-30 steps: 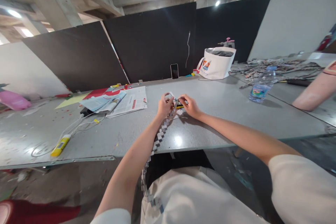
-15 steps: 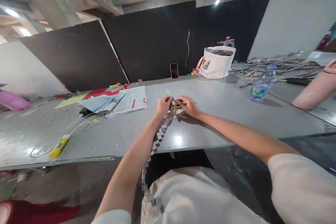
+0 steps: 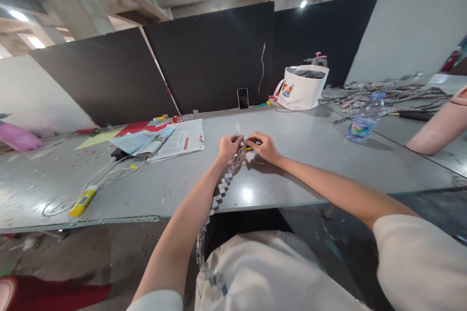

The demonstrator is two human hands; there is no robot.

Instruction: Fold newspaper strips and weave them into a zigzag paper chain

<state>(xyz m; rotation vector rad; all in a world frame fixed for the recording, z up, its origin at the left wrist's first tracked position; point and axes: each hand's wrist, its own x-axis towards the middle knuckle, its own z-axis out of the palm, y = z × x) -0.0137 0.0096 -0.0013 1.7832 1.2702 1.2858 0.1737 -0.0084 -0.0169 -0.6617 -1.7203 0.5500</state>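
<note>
A zigzag chain of folded paper point(image 3: 223, 185) runs from my fingers over the table edge and down to my lap. My left hand point(image 3: 229, 147) is closed on the chain's upper end, thumb and fingers pinched. Close beside it, my right hand point(image 3: 264, 146) pinches at the same end; the small piece between its fingertips is partly hidden. A pale paper strip point(image 3: 238, 129) sticks up past my left fingertips. Under the hands lie small white paper pieces point(image 3: 250, 156) and something yellow, partly covered.
Newspapers point(image 3: 182, 142) and coloured sheets lie to the left, with a yellow glue stick point(image 3: 83, 201) and white cable nearer the edge. A phone point(image 3: 242, 98) leans on the black partition. Rightward stand a white bag point(image 3: 303, 90), a water bottle point(image 3: 366, 119), and a pile of rolled paper sticks point(image 3: 394, 95).
The hands stay together at the chain's end with small finger movements. The pale strip has shifted slightly right and stands more upright. The view has moved slightly.
</note>
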